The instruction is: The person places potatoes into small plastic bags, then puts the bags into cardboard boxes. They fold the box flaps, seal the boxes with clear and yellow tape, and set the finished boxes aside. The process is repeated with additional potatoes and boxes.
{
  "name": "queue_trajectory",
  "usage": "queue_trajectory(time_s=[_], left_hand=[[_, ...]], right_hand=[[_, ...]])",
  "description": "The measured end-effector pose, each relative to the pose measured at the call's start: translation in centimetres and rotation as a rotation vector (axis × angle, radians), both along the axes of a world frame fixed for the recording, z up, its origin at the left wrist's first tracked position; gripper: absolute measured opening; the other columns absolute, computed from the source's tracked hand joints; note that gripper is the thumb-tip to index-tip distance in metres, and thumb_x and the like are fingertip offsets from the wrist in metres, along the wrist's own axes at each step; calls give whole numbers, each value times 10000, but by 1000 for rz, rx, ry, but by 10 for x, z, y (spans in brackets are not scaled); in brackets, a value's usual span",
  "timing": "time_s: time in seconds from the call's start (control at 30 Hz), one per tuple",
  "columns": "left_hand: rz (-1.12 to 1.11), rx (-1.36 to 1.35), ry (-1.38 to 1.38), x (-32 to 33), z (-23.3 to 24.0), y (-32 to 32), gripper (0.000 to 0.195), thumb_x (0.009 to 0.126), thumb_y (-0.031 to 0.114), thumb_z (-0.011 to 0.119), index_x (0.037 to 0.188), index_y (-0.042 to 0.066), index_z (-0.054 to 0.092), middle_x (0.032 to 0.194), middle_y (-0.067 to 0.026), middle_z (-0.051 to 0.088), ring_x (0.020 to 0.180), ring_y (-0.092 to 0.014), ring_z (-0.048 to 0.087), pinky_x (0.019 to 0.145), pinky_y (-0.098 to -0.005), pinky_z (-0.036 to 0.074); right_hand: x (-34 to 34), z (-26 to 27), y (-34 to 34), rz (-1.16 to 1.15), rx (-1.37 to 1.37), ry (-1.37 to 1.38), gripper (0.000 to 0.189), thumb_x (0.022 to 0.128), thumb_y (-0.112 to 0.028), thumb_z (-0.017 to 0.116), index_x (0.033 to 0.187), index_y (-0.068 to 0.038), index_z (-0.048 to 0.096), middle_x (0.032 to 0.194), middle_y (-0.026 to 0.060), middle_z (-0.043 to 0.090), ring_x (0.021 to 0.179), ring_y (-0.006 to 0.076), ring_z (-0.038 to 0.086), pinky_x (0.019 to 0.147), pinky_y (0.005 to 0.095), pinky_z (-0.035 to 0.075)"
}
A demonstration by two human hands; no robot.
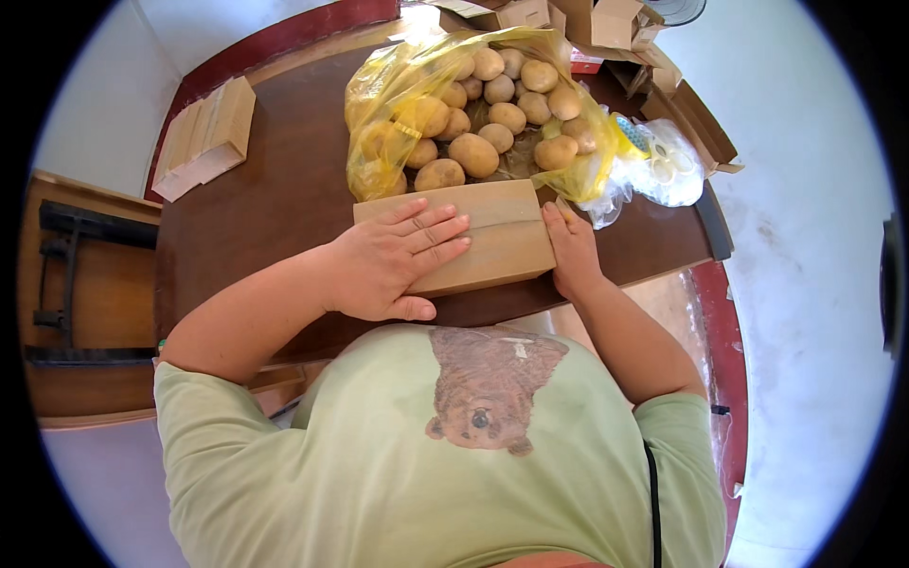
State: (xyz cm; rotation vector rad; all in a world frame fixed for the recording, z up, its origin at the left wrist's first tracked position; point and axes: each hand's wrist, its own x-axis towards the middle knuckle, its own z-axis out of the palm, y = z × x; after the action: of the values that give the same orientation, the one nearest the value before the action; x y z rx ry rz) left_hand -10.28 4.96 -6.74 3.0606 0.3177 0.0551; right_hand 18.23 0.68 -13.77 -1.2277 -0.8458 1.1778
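Note:
A closed cardboard box (497,245) lies at the front edge of the dark wooden table, before my body. My left hand (398,259) rests flat on its top left part, fingers extended and slightly apart. At the box's right end is my right hand (574,248), its thumb and fingers against the end and corner; the undersides of its fingers are partly hidden. Just behind the box, an open yellow plastic bag (376,78) holds several potatoes (474,155).
Closed cardboard boxes (213,135) stand side by side at the table's back left. Clear plastic bags with scissors (671,163) lie right of the potatoes. Open cardboard boxes (614,28) are piled at the back right. The dark tabletop (284,142) ends close to my body.

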Motion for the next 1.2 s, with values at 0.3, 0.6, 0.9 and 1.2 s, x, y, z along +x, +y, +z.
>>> queue_trajectory(time_s=[0.3,0.6,0.9,1.2], left_hand=[[-6,-3,-32,3,0,-1,776,925,563,440,1457,10,322,1550,-173,253,1457,-299,194,1196,-456,122],[-157,-15,-58,13,4,21,808,914,614,420,1446,11,339,1528,-177,303,1435,-313,260,1177,-489,151],[-195,-13,-87,46,-4,29,752,930,556,430,1448,17,337,1528,-168,304,1448,-290,230,1197,-465,103],[-164,3,-52,89,-2,31,685,950,466,427,1452,9,334,1536,-159,299,1457,-287,203,1203,-444,93]], right_hand=[[21,-9,7,111,-26,-234,265,1013,-243,511,1049,-14,640,929,34,662,820,96,599,733,248,489],[11,-19,0,-3,79,-119,267,1001,-258,535,979,-14,642,859,-1,613,764,65,517,672,233,441],[9,-14,0,-10,103,-179,275,1001,-259,531,972,-6,637,842,6,615,736,71,522,658,243,445],[10,-20,1,-22,179,-200,270,1015,-230,493,994,1,632,860,26,627,756,88,540,676,261,459]])
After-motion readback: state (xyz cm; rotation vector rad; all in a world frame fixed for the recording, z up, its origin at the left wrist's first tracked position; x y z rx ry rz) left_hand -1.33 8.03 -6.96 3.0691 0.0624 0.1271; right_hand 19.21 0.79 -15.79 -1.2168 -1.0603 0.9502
